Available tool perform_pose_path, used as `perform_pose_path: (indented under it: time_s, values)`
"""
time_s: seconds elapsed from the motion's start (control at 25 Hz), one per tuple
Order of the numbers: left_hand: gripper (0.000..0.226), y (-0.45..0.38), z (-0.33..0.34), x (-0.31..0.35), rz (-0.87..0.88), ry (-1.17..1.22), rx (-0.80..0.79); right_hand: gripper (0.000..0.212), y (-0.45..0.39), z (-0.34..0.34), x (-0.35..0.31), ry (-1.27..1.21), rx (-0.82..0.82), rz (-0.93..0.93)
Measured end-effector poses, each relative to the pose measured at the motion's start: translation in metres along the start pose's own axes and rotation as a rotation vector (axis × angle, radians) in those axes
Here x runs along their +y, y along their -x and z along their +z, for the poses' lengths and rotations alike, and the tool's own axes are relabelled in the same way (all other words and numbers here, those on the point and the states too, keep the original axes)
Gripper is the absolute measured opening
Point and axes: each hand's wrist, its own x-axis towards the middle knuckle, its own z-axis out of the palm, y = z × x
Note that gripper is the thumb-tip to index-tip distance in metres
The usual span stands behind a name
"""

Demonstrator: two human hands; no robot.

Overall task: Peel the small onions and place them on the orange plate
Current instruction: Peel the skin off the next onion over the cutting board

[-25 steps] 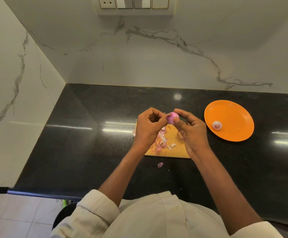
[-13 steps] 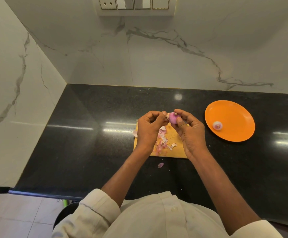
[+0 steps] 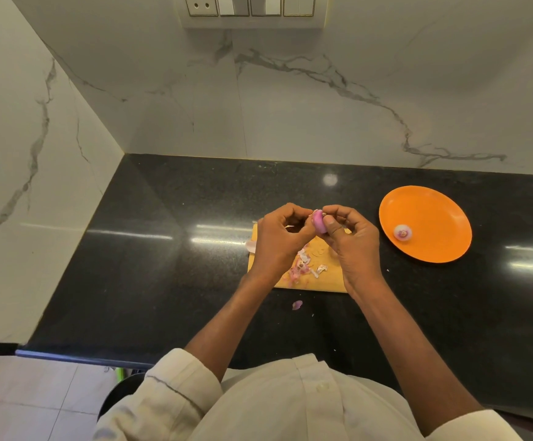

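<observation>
A small purple onion (image 3: 319, 221) is held between both hands above a wooden cutting board (image 3: 329, 281) on a black countertop (image 3: 163, 249). The onion is gripped by the right hand (image 3: 352, 246) w/ thumb and curled fingers round its right side, while the left hand (image 3: 279, 240) is curled at its left side, fingertips pinching at the skin — exactly what is pinched cannot be told. Both hands are clenched on the onion, neither released. The board, partly hidden under the hands, is littered w/ pink and white peel scraps (image 3: 305, 265); one stray peel piece (image 3: 297, 304) lies on the counter just in front of the board, another pale piece (image 3: 251, 246) at the board's left edge. An orange plate (image 3: 434, 218) is set to the right of the board, apart from it — one peeled onion (image 3: 402, 232) rests on its near-left part. Marble-patterned walls and a switch panel (image 3: 252, 7) are seen at the back; cream sleeves at the bottom.
</observation>
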Motion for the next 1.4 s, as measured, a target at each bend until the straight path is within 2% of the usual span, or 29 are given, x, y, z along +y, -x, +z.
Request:
perform_pose_path:
  time_s: [0.12,0.32,0.44,0.56,0.72,0.88,0.92,1.0,1.08,1.16,1.24,1.32,1.4]
  values:
    - [0.022,-0.002,0.002,0.001,0.039,-0.075,0.027,0.013,0.002,0.002,-0.001,0.045,-0.016,-0.068]
    - [0.002,-0.006,0.003,0.0,-0.043,-0.003,0.125,0.019,0.003,0.004,-0.001,-0.021,-0.063,-0.032]
    - [0.009,-0.006,-0.002,-0.002,-0.092,0.122,0.078,0.026,0.004,0.006,0.0,-0.103,-0.059,0.015]
    - [0.02,-0.003,-0.006,0.0,-0.094,0.211,0.01,0.023,0.003,0.006,-0.003,-0.071,-0.017,-0.006]
    - [0.015,-0.005,-0.008,0.002,-0.082,0.138,0.05,0.018,0.003,0.006,-0.001,-0.032,-0.032,-0.027]
    - [0.01,-0.002,-0.003,0.007,0.013,0.068,0.071,0.015,0.004,0.009,-0.003,-0.051,-0.008,-0.022]
    - [0.009,-0.002,0.0,0.006,0.024,0.072,0.099,0.014,0.003,0.011,-0.005,-0.103,0.02,0.017]
    - [0.006,-0.005,0.004,0.0,-0.017,0.108,0.173,0.013,0.001,0.018,-0.006,-0.33,0.089,0.218]
    - [0.008,-0.004,0.007,-0.008,-0.115,0.174,0.208,0.013,-0.001,0.021,-0.006,-0.538,0.121,0.434]
    - [0.008,-0.004,0.009,-0.015,-0.199,0.248,0.207,0.012,-0.001,0.022,-0.002,-0.645,0.107,0.543]
    - [0.003,-0.006,0.012,-0.016,-0.294,0.411,0.192,0.013,-0.001,0.022,0.002,-0.769,0.089,0.585]
    - [0.009,-0.007,0.013,-0.011,-0.438,0.692,0.205,0.02,-0.002,0.019,0.002,-0.891,0.05,0.598]
    - [0.014,-0.008,0.01,-0.011,-0.521,0.883,0.209,0.022,-0.004,0.015,-0.001,-0.909,-0.009,0.584]
